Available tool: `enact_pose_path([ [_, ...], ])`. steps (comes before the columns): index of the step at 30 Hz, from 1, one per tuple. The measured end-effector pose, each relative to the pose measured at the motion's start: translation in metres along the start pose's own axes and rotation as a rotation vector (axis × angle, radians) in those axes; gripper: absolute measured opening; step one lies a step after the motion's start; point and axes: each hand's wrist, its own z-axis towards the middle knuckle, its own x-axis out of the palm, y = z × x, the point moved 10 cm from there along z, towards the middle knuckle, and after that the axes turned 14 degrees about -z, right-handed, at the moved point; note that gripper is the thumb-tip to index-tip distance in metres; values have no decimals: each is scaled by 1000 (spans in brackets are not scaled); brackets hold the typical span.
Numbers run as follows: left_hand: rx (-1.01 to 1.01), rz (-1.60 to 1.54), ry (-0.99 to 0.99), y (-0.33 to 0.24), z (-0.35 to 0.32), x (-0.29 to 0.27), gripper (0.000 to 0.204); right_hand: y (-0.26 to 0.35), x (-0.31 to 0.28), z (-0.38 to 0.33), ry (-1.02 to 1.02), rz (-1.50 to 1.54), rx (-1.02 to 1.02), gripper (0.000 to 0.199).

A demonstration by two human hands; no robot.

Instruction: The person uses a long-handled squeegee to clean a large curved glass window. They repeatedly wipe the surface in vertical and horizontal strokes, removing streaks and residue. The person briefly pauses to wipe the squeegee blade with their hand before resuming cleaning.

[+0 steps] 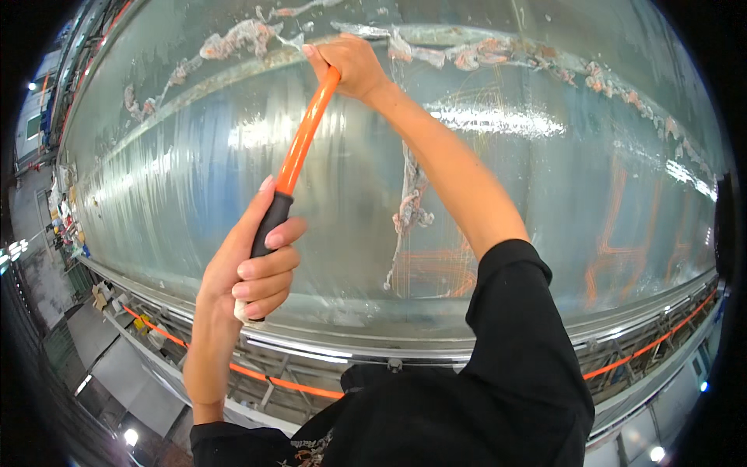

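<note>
My left hand [261, 268] is closed round the black grip of a scraper [310, 134] with an orange shaft. A whitish bit shows below its little finger, at the handle's lower end. Farther off, my right hand [352, 66] is closed round the upper end of the same shaft. The scraper slants from lower left to upper right, over a wide, wet, glassy greenish sheet [350, 226]. Its head is mostly hidden by my right hand; a pale shiny strip shows just beyond the knuckles. Wet grey-pink clumps [241, 39] lie in a curved line on both sides of that hand.
Another strand of wet residue [411, 206] runs toward me beneath my right forearm. Faint orange line patterns [436, 268] mark the sheet at the right. A metal edge [373, 328] and an orange hose-like line [303, 387] run along the near side. Clutter [66, 206] stands at the far left.
</note>
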Motion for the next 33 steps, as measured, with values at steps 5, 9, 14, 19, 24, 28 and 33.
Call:
enact_pose_path([
  [5, -59, -129, 55, 43, -22, -41, 58, 51, -8, -39, 57, 99, 38, 37],
  [9, -114, -80, -146, 108, -87, -124, 61, 142, -35, -119, 53, 135, 164, 32],
  [14, -153, 114, -290, 96, -103, -138, 61, 153, -39, -122, -23, 62, 81, 34],
  [19, -124, 124, -226, 39, -48, -59, 62, 59, -25, -59, -54, 5, 111, 40],
  [24, -185, 43, -384, 82, -101, -73, 64, 113, -28, -88, -168, 123, 192, 46],
  [28, -135, 54, -276, 22, -57, -21, 62, 42, -20, -36, -138, 37, 171, 45],
  [33, -117, -354, -301, 67, -106, -18, 64, 89, -23, -70, -173, 149, 283, 44],
])
